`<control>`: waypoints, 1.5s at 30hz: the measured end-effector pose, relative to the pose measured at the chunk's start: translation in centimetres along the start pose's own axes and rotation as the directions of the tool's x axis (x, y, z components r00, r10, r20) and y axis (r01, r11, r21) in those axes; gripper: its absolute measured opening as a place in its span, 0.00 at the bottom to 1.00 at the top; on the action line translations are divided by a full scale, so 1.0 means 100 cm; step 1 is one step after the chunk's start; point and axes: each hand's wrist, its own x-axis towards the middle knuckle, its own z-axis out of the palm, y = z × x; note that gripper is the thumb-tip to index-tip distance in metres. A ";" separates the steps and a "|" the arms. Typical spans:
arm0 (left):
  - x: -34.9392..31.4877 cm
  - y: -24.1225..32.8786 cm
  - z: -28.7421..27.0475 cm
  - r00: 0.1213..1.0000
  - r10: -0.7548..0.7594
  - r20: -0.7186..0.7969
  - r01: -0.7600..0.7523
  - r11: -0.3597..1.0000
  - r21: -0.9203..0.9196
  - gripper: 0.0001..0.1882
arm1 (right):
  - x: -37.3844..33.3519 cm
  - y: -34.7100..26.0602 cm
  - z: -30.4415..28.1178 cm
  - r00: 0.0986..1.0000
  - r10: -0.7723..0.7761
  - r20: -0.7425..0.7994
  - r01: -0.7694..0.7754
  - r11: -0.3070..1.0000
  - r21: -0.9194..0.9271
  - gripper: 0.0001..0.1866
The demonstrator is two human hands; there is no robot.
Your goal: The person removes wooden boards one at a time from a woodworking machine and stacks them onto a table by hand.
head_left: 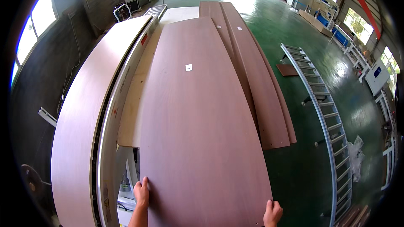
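Observation:
A long pinkish-brown wood panel (198,122) stretches away in front of me, with a small white label (188,67) stuck on its upper half. My left hand (142,191) grips its left edge near the bottom, thumb on the top face. On the opposite edge, slightly lower, my right hand (272,213) is closed around the panel the same way. The fingers under the panel are hidden. Left of it, a bare plywood surface (134,113) shows between the panel and a long metal machine rail (111,113).
More brown panels (252,84) lie to the right. Along the left runs a long pale board (86,113) beside the rail. A roller conveyor (320,109) stands on the green floor (290,172) at right, with plastic wrap (357,157) by it. A fan (33,179) is at lower left.

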 end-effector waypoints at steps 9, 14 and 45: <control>0.025 -0.037 0.016 0.999 0.037 -0.016 -0.036 0.999 0.016 0.31 | -0.010 -0.007 0.011 0.997 0.072 0.028 -0.073 0.997 0.024 0.22; 0.030 -0.047 0.024 0.999 0.046 0.001 -0.046 0.998 -0.033 0.31 | -0.014 -0.007 0.017 0.998 0.057 -0.002 -0.057 0.997 0.050 0.21; 0.056 -0.041 -0.034 0.970 0.184 -0.156 -0.148 0.965 0.217 0.33 | -0.040 0.013 0.070 0.974 0.161 0.161 -0.183 0.974 0.132 0.21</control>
